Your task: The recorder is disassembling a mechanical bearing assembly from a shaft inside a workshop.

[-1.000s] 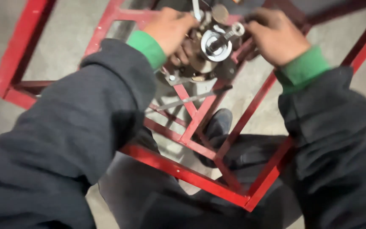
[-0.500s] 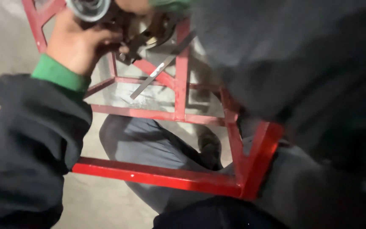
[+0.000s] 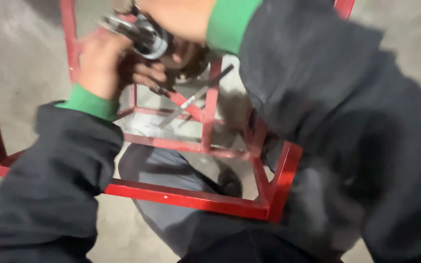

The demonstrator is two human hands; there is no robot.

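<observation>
Right at the top of the view sits the round silver-and-dark metal bearing assembly (image 3: 147, 36), mounted where the thin inner struts of the red-painted square-tube steel frame (image 3: 191, 199) meet. Blurred, but it reads as a shiny ring around a darker hub.

The left hand (image 3: 105, 63) is up against it from the left, fingers curled in under the assembly; its grip looks closed around the lower part of the fitting, though blur hides exactly which piece it pinches. The right hand (image 3: 171, 14) comes over from above, mostly cut off by the frame's edge, so I cannot tell how its fingers are set, only that it lies on top of the assembly.

To do this well, I'd judge the lower hand should brace the part steady while the upper one does the turning or seating, wrists kept clear of the struts.

A bare grey metal bar (image 3: 196, 97) slants just below. Green cuffs (image 3: 86, 102) peek from dark sleeves, and the person's grey-trousered leg (image 3: 166, 180) shows through the frame above the concrete floor (image 3: 20, 97).
</observation>
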